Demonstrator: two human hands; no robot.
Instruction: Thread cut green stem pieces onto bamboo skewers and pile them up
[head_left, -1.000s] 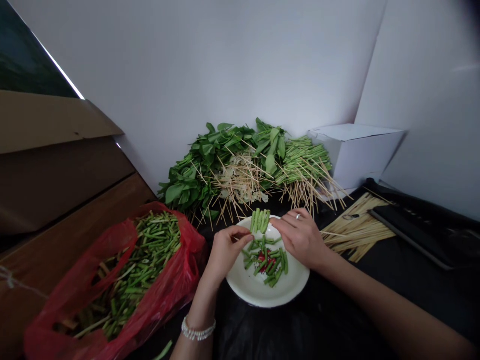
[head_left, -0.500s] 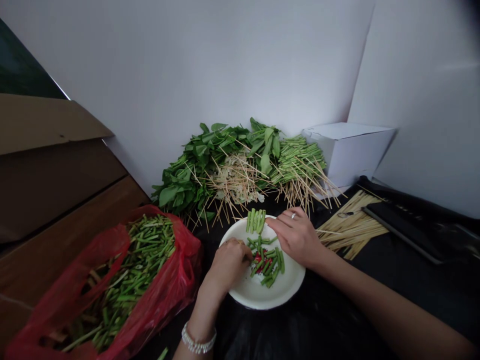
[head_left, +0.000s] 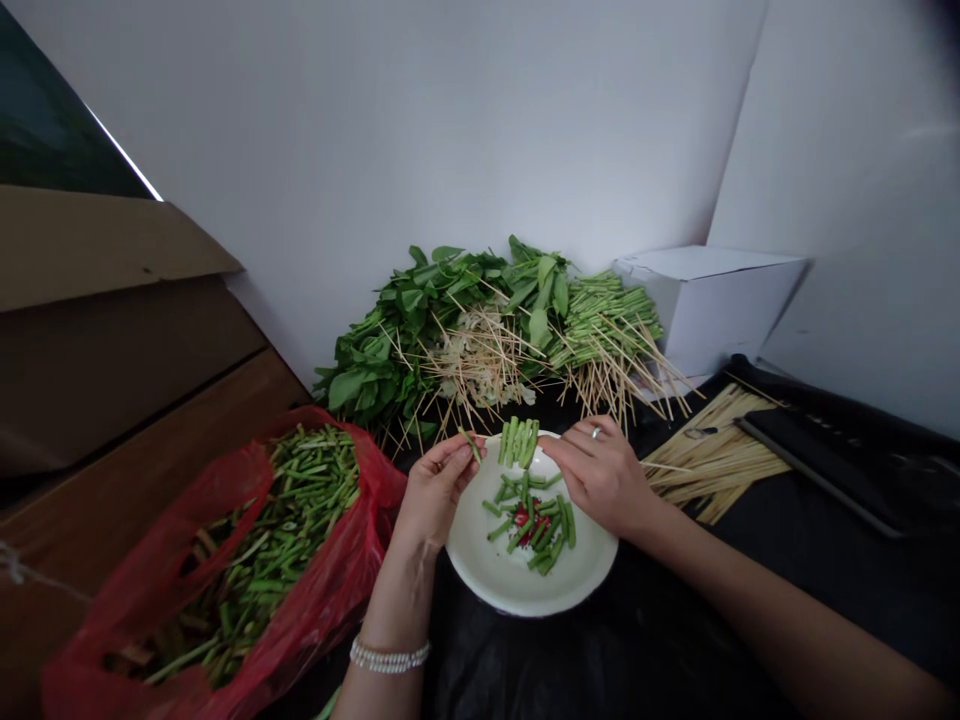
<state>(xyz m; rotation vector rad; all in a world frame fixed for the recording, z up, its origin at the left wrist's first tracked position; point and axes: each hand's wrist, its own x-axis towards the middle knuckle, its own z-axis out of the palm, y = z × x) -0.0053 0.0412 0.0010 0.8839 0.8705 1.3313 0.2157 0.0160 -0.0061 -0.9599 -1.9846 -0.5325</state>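
My right hand [head_left: 600, 470] is closed on a skewer [head_left: 541, 441] that carries several short green bean pieces [head_left: 517, 442] side by side, held over the far rim of a white bowl [head_left: 480, 580]. Most of the skewer is hidden by the beans and my fingers. Between the thumb and fingers of my left hand [head_left: 442, 480] is a single cut green bean [head_left: 471, 445], just left of the skewered row. Loose bean pieces [head_left: 555, 530] lie in the bowl, over a red pattern on its bottom.
At the left, a red plastic bag [head_left: 367, 490] holds many cut beans. Behind the bowl are leafy greens [head_left: 360, 370], skewered pale pieces [head_left: 480, 350] and skewered beans [head_left: 607, 310]. A white box [head_left: 720, 310], bare skewers [head_left: 712, 450] and a dark flat object [head_left: 817, 470] are at the right.
My left hand has risen from inside the bowl to its far left rim, bringing up a green bean piece. My right hand keeps its hold on the skewer. The view has shifted slightly.
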